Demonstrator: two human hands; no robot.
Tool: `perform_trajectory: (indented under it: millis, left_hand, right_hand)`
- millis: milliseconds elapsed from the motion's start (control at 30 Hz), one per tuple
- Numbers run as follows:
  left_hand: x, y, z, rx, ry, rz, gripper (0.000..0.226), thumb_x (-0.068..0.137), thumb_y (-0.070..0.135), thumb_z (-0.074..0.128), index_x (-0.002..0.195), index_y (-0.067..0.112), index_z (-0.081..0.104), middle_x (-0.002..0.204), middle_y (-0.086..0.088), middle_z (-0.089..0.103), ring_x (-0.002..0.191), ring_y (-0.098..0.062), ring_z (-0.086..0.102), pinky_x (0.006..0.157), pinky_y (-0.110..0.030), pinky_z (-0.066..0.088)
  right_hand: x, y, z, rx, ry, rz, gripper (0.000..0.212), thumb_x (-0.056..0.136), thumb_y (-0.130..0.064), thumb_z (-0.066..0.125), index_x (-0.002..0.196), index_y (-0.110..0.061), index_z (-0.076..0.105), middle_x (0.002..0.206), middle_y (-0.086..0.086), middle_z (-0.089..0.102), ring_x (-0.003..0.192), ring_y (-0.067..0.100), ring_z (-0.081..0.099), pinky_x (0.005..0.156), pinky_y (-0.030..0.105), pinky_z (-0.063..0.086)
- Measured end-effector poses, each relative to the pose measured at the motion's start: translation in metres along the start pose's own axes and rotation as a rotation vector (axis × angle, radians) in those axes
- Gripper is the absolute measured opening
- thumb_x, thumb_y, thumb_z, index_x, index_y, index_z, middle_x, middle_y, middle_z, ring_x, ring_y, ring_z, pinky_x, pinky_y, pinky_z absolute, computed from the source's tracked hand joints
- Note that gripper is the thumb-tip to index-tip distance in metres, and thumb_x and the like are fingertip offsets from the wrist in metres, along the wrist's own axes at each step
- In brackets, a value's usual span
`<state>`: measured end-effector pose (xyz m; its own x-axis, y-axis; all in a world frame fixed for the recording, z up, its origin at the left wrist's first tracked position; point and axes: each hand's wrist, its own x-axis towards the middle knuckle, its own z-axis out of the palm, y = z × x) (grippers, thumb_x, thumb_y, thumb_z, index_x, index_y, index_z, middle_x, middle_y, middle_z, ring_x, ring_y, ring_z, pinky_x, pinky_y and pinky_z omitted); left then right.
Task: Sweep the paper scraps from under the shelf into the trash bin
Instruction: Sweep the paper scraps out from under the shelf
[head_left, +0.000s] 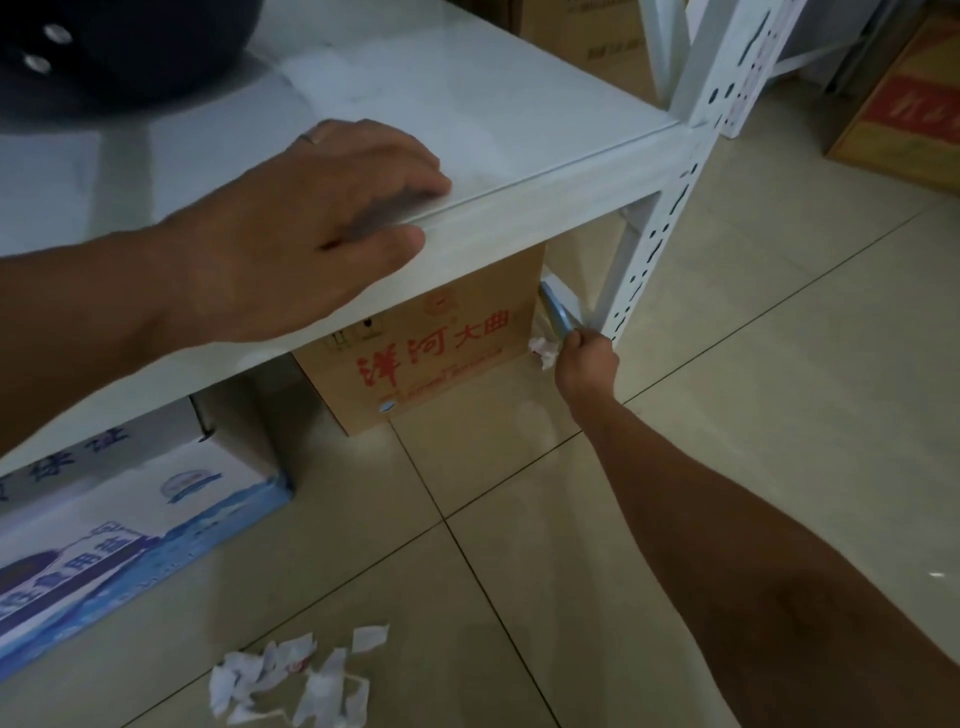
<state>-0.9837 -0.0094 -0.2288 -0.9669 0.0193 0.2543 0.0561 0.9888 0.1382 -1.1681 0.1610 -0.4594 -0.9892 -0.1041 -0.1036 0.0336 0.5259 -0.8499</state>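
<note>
My left hand (306, 228) lies flat on the front edge of the white metal shelf (519, 145), fingers spread, holding nothing. My right hand (587, 364) reaches low beside the shelf's right post (654, 244) and grips a light blue handle (556, 312) that runs back under the shelf; its far end is hidden. A crumpled paper scrap (540, 351) lies on the floor just left of that hand. A pile of several white paper scraps (296, 680) sits on the tiled floor near the bottom of the view. No trash bin is in view.
A brown carton with red characters (431, 348) stands under the shelf. A blue and white box (119, 525) lies at the lower left. A dark round object (124, 47) sits on the shelf top. More cartons (904, 114) stand at the far right.
</note>
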Motion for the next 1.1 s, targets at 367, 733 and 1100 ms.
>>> perform_trajectory:
  millis: [367, 733, 1100]
  left_hand:
    - [0.0, -0.006, 0.001, -0.064, 0.018, -0.008, 0.053, 0.091, 0.05, 0.033, 0.136, 0.028, 0.049, 0.141, 0.009, 0.048, 0.133, -0.014, 0.039, 0.104, -0.041, 0.037]
    - [0.002, -0.01, 0.003, -0.069, 0.011, -0.019, 0.049, 0.09, 0.048, 0.037, 0.137, 0.037, 0.047, 0.141, 0.017, 0.044, 0.13, -0.002, 0.035, 0.102, -0.028, 0.029]
    - [0.001, -0.003, 0.001, -0.132, 0.038, -0.005, 0.051, 0.093, 0.044, 0.035, 0.135, 0.022, 0.053, 0.135, 0.007, 0.053, 0.129, -0.012, 0.043, 0.103, -0.032, 0.034]
  right_hand:
    - [-0.005, 0.014, -0.011, -0.14, -0.096, 0.094, 0.028, 0.089, -0.019, 0.043, 0.08, 0.0, 0.061, 0.082, 0.017, 0.062, 0.077, 0.034, 0.059, 0.065, 0.037, 0.046]
    - [0.016, -0.01, 0.013, 0.195, -0.116, 0.153, 0.03, 0.094, -0.014, 0.038, 0.07, -0.01, 0.057, 0.073, 0.016, 0.066, 0.069, 0.035, 0.067, 0.056, 0.036, 0.06]
    - [-0.005, 0.015, -0.025, -0.087, -0.041, 0.037, 0.036, 0.087, -0.024, 0.042, 0.073, 0.001, 0.064, 0.071, 0.027, 0.067, 0.065, 0.043, 0.066, 0.065, 0.053, 0.057]
